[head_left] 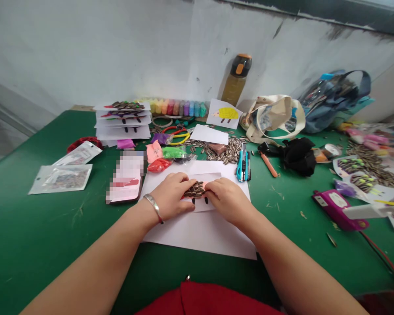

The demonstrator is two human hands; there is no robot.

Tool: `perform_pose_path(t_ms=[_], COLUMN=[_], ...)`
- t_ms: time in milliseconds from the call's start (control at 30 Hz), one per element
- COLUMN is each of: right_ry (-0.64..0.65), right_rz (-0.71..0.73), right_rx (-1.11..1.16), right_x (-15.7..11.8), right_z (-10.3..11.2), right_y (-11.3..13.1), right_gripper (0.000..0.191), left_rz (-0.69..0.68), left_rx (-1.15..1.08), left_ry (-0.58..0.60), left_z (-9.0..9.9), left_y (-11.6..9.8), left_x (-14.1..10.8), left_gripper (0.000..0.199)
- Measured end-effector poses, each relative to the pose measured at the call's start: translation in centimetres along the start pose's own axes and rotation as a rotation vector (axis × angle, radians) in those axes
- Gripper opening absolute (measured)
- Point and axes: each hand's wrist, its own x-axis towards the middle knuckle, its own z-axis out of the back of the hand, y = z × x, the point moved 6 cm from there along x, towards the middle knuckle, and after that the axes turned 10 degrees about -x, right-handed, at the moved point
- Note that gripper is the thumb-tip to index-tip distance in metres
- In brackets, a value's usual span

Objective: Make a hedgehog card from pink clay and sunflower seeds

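Observation:
A small white card (203, 206) lies on a larger white sheet (197, 232) in front of me. On the card, overlapping striped sunflower seeds (194, 190) form a rounded body, with pink material at its right end and two dark leg-like marks below. My left hand (170, 194), wearing a silver bracelet (153, 208), rests over the card's left side, thumb and fingers apart around the seeds. My right hand (228, 197) has its fingertips pressed together at the right end of the seed body. What they pinch, if anything, is hidden.
Left of the sheet lies a phone (128, 175). Clay packets (159, 165), loose sunflower seeds (228, 151) and a blue utility knife (243, 164) sit just beyond it. A stack of finished-looking cards (123, 120) stands back left; a purple device (339, 210) lies right.

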Motion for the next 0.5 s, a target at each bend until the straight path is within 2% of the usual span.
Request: perform_pose_path(t_ms=[233, 500], right_ry=[-0.029, -0.003], right_rz=[0.032, 0.024], right_rx=[-0.045, -0.02], right_x=[-0.04, 0.1], right_z=[-0.51, -0.63], right_y=[0.43, 0.7], right_gripper=[0.02, 0.021], left_rz=[0.004, -0.009], left_rx=[-0.001, -0.012], left_ry=[0.009, -0.005], left_z=[-0.06, 0.08], left_y=[-0.01, -0.16], left_x=[0.01, 0.02], left_gripper=[0.043, 0.039])
